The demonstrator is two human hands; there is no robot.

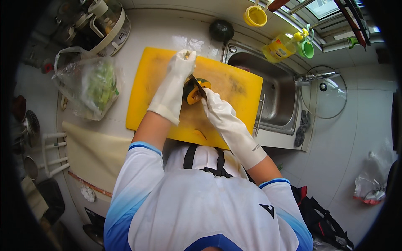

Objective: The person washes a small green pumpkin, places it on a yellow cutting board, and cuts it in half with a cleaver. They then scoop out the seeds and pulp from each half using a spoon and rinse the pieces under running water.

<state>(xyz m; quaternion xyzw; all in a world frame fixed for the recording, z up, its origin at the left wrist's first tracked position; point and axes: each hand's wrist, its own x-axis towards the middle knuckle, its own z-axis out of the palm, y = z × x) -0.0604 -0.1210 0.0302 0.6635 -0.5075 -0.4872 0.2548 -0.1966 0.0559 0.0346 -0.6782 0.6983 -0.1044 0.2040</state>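
A cut piece of dark green-skinned pumpkin (pixel 190 93) with orange flesh lies on the yellow cutting board (pixel 150 94). My right hand (pixel 216 102), in a white rubber glove, grips a kitchen knife (pixel 198 84) whose dark blade crosses the pumpkin at a slant. The blade's far end is by my left wrist. My left hand (pixel 187 59), gloved the same way, is above the board beyond the pumpkin, fingers curled. A small yellow-orange patch shows between those fingers; whether it is a held piece or the board is unclear. A thin pumpkin scrap (pixel 200 134) rests near the board's front edge.
Right of the board is a steel sink (pixel 276 94) with a faucet (pixel 317 76). A dark round object (pixel 221 30) sits behind the board. On the left stand a plastic bag of green vegetables (pixel 100 84) and a rack of jars (pixel 110 28). A dish soap bottle (pixel 281 47) is beyond the sink.
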